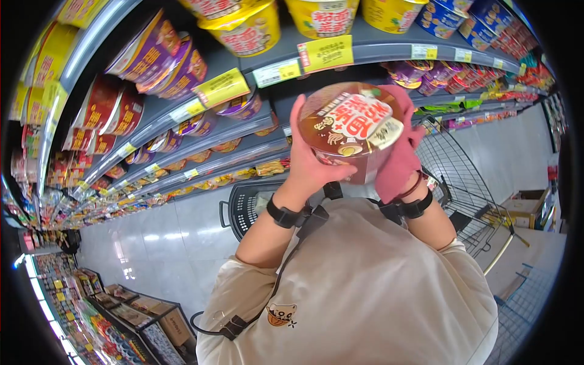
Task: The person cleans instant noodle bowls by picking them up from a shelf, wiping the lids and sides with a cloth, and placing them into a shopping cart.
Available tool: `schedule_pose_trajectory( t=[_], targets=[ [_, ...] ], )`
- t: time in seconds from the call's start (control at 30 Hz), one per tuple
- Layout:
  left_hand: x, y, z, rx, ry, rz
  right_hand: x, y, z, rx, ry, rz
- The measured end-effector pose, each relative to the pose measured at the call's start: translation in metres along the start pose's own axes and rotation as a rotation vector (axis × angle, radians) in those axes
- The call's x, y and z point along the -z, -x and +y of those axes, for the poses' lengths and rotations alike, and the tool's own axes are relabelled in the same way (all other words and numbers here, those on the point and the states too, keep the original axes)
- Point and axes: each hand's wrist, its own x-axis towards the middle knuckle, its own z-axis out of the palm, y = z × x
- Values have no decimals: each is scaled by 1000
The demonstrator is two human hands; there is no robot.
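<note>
A large brown instant noodle bowl (350, 121) with a printed lid is held up in front of the shelf, its top tilted toward me. My left hand (311, 159) is wrapped around its left side, fingers up along the rim and thumb across the front. On the other side my right hand (415, 139) presses a pink cloth (395, 176) against the bowl's wall. The cloth covers most of that hand, hiding several fingers. Dark bands circle both wrists.
Yellow noodle bowls (246, 30) line the shelf (389, 44) ahead, with purple bowls (152, 52) to the left. Below my arms are a dark plastic basket (243, 210) and a wire shopping cart (462, 164). A cardboard box (524, 207) sits at the right.
</note>
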Motion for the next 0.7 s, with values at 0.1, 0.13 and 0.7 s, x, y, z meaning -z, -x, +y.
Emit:
schedule_pose_trajectory(
  t=[0.1, 0.13, 0.7],
  targets=[
    [19, -2, 7, 232, 529, -275, 15, 10, -13, -140, -213, -453],
    [22, 1, 9, 224, 526, -269, 17, 10, -4, -142, -212, -464],
    [35, 13, 25, 276, 429, -114, 25, 32, 20, -387, -440, -463]
  ],
)
